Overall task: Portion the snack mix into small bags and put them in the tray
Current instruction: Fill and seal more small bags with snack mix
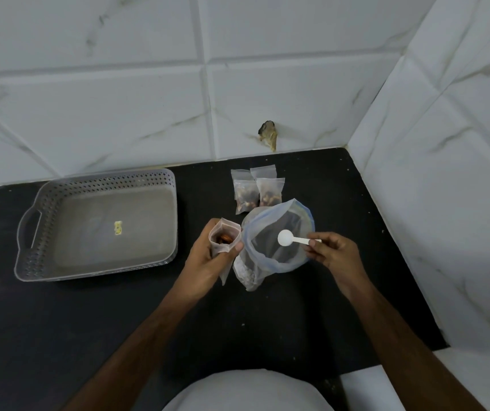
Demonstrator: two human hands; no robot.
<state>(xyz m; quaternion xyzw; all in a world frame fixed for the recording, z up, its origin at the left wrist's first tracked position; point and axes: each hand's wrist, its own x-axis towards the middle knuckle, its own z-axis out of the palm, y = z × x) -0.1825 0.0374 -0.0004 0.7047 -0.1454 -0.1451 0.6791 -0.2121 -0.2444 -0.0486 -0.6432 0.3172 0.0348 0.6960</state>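
My left hand (208, 256) grips the small bag (224, 240); my right hand (334, 253) pinches the white spoon (294, 239) over the big bag (276, 241).

Illumination was dim, even and cool, with no distinct source identifiable. Shadows were soft and faint; a weak one lay inside the tray (98, 185) along its 12 o'clock wall. The black countertop (267, 321) showed little detail and no glare. Wide-angle distortion bowed the tile lines of the wall (148, 84) towards 9 and 3 o'clock. Overall sharpness was moderate, with slight softness and compression noise.
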